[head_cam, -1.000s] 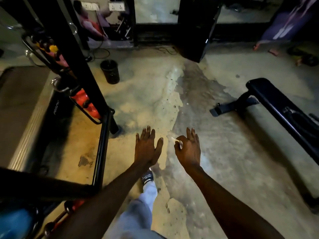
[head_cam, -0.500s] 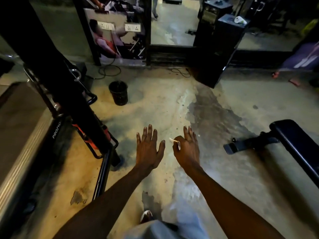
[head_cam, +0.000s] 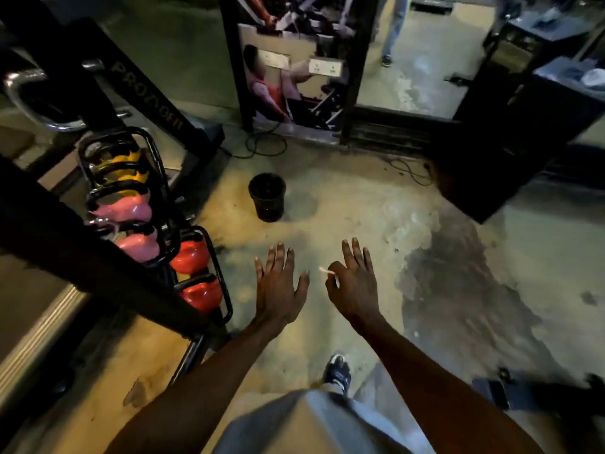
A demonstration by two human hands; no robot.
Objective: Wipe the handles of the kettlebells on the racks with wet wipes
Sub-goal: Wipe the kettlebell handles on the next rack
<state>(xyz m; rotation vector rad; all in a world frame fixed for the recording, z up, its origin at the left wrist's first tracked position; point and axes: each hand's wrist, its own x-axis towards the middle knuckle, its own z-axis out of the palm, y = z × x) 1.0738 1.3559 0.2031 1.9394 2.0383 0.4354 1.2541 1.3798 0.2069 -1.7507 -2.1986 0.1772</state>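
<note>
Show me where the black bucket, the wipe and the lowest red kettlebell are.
black bucket [head_cam: 267,204]: head view, on its front wall.
wipe [head_cam: 326,272]: head view, on the white tip beside the right hand's thumb.
lowest red kettlebell [head_cam: 203,294]: head view, on its red body.

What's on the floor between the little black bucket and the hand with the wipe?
Nothing: the head view shows only bare, stained concrete floor between the black bucket and the right hand pinching the wipe.

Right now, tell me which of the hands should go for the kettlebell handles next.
Right. The right hand pinches the small white wet wipe, while the left hand is spread and holds nothing. The black rack of red kettlebells stands nearer the left hand, so the right would probably reach across.
</note>
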